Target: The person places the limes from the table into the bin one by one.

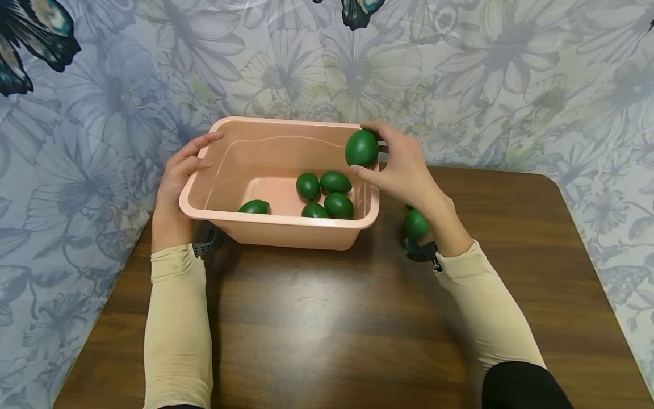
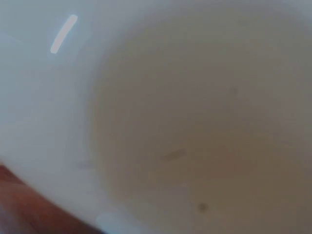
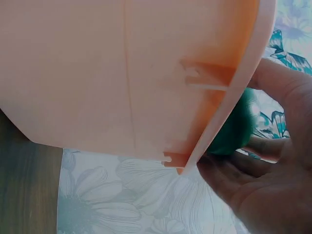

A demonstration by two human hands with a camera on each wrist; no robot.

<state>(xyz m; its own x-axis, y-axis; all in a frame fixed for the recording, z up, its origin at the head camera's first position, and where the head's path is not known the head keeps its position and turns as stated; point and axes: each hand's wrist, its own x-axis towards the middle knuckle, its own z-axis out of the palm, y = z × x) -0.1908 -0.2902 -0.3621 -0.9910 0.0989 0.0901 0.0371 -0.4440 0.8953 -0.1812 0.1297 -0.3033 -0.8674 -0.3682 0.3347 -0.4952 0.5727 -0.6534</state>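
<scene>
In the head view my left hand (image 1: 176, 184) holds the left end of a pink plastic tub (image 1: 286, 232), two digits lying over its rim. My right hand (image 1: 401, 165) pinches a smooth dark green oval fruit (image 1: 361, 148) between thumb and fingers, over the tub's right end. Several similar green fruits (image 1: 335, 182) lie on the tub floor, most grouped toward the right, and one fruit (image 1: 254, 207) apart at the left. In the right wrist view the tub's outer wall (image 3: 87, 73) partly hides the held fruit (image 3: 236, 126).
Another green fruit (image 1: 415, 225) sits on the brown wooden table (image 1: 317, 318), beside my right wrist and partly hidden by it. Behind the table hangs a flower-patterned cloth (image 1: 357, 74). The left wrist view is mostly a blurred pale surface (image 2: 44, 112).
</scene>
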